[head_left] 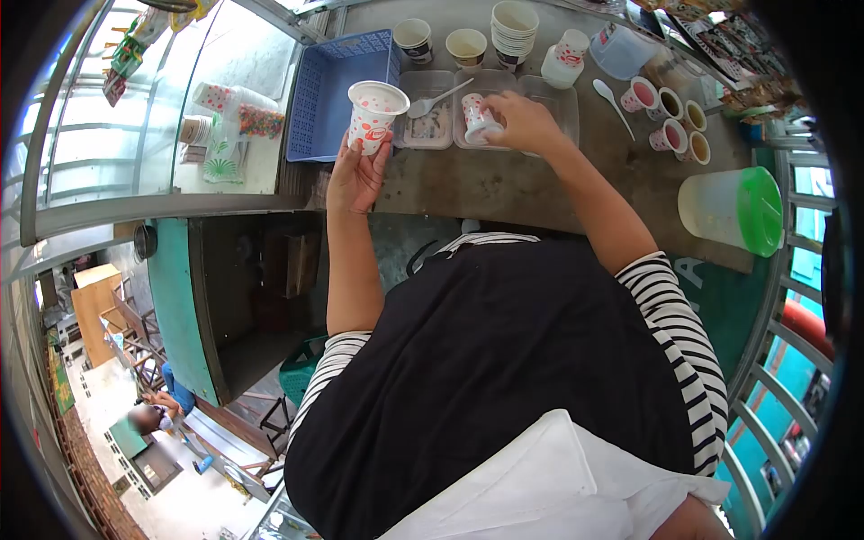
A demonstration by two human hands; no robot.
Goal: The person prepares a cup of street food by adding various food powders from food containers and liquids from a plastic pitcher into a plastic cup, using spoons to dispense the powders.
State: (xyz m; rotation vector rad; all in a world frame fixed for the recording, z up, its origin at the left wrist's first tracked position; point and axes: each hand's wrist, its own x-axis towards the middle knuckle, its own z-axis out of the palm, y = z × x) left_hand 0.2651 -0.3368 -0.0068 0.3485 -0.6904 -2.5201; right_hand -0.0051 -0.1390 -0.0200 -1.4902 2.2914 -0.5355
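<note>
My left hand holds up a white paper cup with red dots, its open top facing up, in front of the blue basket's right side. My right hand has its fingers closed round a smaller red-dotted cup, which lies tilted over the middle clear tray. To the left, another clear tray holds a white spoon and some small bits. A third clear tray lies partly behind my right hand.
A blue basket stands left. Paper cups and a cup stack line the back. Filled cups, a white spoon and a green-lidded tub are right. A person sits far below left.
</note>
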